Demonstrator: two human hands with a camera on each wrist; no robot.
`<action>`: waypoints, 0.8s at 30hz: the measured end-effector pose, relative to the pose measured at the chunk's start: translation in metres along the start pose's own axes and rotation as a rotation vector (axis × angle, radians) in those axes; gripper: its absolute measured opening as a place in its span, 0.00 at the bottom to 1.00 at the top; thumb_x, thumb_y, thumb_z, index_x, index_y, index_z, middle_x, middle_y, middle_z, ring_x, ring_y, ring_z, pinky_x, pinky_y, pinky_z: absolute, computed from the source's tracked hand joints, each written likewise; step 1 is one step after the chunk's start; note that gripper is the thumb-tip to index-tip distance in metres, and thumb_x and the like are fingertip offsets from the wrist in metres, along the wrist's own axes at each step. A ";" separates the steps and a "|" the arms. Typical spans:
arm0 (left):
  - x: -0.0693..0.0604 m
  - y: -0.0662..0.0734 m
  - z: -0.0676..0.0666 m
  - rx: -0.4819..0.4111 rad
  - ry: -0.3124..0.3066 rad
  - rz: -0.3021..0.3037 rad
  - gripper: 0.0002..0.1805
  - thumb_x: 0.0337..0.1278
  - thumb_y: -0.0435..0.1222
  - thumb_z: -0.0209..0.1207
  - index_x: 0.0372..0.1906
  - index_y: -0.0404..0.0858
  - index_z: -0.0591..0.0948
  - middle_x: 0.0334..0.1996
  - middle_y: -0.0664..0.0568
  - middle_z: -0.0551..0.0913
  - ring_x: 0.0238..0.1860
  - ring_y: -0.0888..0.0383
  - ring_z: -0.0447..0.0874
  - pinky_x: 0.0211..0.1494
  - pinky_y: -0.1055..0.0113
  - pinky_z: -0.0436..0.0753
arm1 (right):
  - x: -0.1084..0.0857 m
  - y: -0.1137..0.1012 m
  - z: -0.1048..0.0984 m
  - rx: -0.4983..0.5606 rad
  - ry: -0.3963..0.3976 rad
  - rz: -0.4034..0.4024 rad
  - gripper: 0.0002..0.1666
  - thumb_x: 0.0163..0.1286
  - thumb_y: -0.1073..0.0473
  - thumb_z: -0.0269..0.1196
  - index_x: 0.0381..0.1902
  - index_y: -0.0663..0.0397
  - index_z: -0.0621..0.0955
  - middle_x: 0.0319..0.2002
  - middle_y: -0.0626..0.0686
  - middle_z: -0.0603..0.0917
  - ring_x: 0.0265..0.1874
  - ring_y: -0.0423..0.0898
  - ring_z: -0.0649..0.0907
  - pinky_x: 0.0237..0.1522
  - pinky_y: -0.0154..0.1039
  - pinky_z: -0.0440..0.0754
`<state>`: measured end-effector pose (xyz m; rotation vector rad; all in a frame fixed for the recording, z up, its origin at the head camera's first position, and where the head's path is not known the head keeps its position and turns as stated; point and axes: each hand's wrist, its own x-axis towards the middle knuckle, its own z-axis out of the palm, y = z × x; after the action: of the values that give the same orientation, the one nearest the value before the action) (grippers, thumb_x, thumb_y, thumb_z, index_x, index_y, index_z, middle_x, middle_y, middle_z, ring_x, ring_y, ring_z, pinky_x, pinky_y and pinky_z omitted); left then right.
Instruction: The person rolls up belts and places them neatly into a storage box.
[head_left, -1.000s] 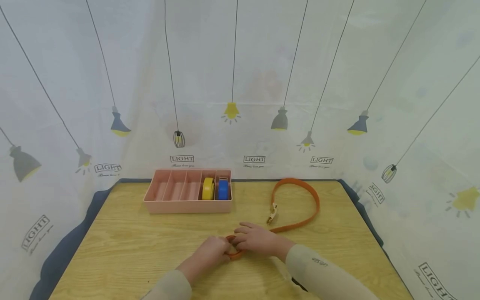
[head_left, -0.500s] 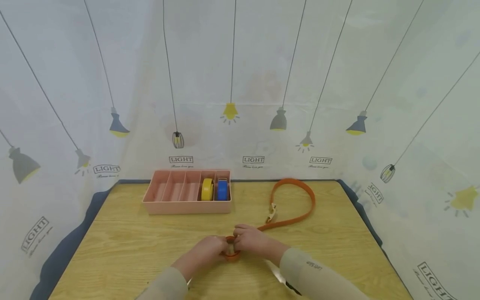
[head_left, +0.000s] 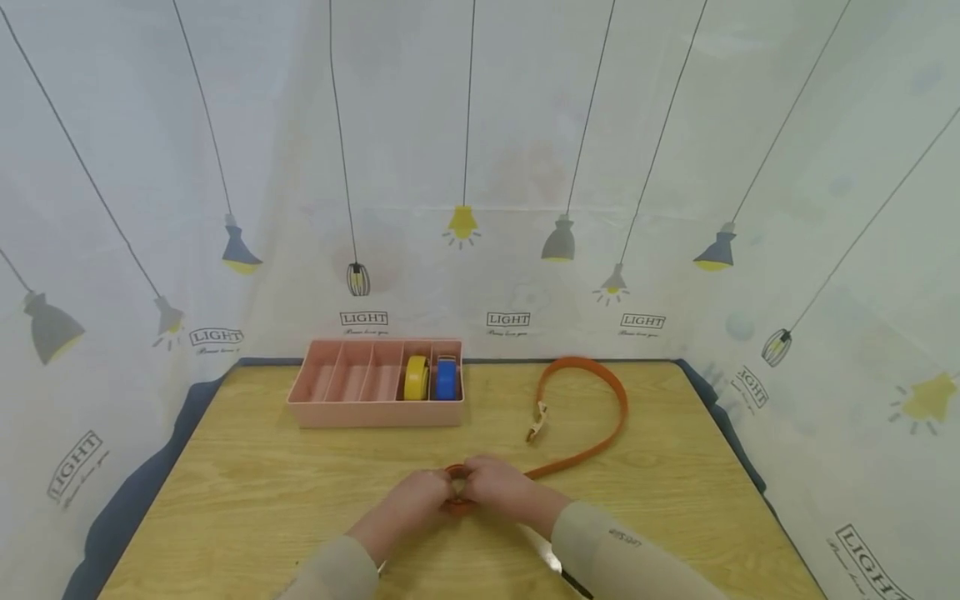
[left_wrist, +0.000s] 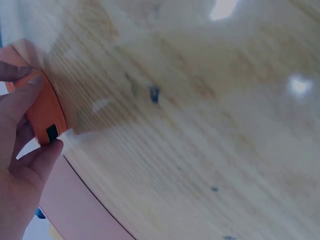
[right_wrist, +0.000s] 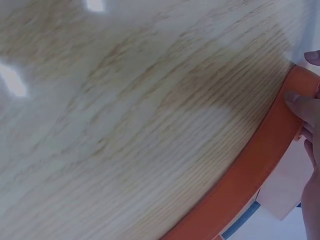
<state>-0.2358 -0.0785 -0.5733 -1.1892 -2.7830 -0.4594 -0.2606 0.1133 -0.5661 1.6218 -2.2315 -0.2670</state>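
An orange leash [head_left: 624,408] runs across the table in a wide curve, with a gold-coloured snap hook [head_left: 537,422] at its far end. Its near end is bent into a small ring [head_left: 457,472] between the two hands. My left hand [head_left: 415,502] grips the ring's left side; in the left wrist view the fingers pinch the band [left_wrist: 47,107] close to a black patch. On the other side, my right hand [head_left: 502,487] holds the strap, thumb pressed on its flat face [right_wrist: 257,155] in the right wrist view. Some fingertips are hidden behind the band.
A pink divided tray [head_left: 378,414] stands at the back left of the wooden table [head_left: 247,492]. Its two right compartments hold a yellow rolled strap [head_left: 416,379] and a blue rolled strap [head_left: 446,379]. A printed white curtain [head_left: 420,150] surrounds the table.
The right hand has closed in on the ring, its raised fingers now curled down. The ring looks smaller, and the leash's long curve with its hook has shifted slightly left.
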 end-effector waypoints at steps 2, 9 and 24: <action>0.001 0.001 0.005 0.020 0.040 -0.007 0.11 0.54 0.44 0.68 0.21 0.47 0.83 0.18 0.61 0.74 0.19 0.66 0.70 0.26 0.68 0.74 | 0.001 -0.001 0.002 0.015 -0.001 0.016 0.09 0.56 0.59 0.69 0.31 0.35 0.87 0.23 0.39 0.79 0.30 0.37 0.73 0.38 0.28 0.72; 0.005 0.006 0.013 0.066 0.066 -0.069 0.12 0.52 0.44 0.70 0.20 0.45 0.82 0.17 0.59 0.76 0.20 0.61 0.73 0.27 0.65 0.76 | 0.000 -0.001 0.003 0.092 -0.024 0.059 0.06 0.55 0.55 0.70 0.31 0.36 0.87 0.26 0.38 0.82 0.31 0.38 0.77 0.38 0.30 0.73; 0.002 0.004 0.005 -0.040 -0.078 -0.031 0.10 0.46 0.37 0.72 0.20 0.48 0.81 0.20 0.66 0.74 0.21 0.69 0.67 0.28 0.72 0.72 | -0.022 0.019 0.002 0.246 -0.197 0.040 0.23 0.64 0.55 0.67 0.58 0.38 0.81 0.60 0.37 0.78 0.66 0.49 0.69 0.68 0.49 0.62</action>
<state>-0.2341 -0.0734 -0.5773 -1.1996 -2.8751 -0.4837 -0.2723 0.1400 -0.5650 1.7369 -2.5268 -0.1516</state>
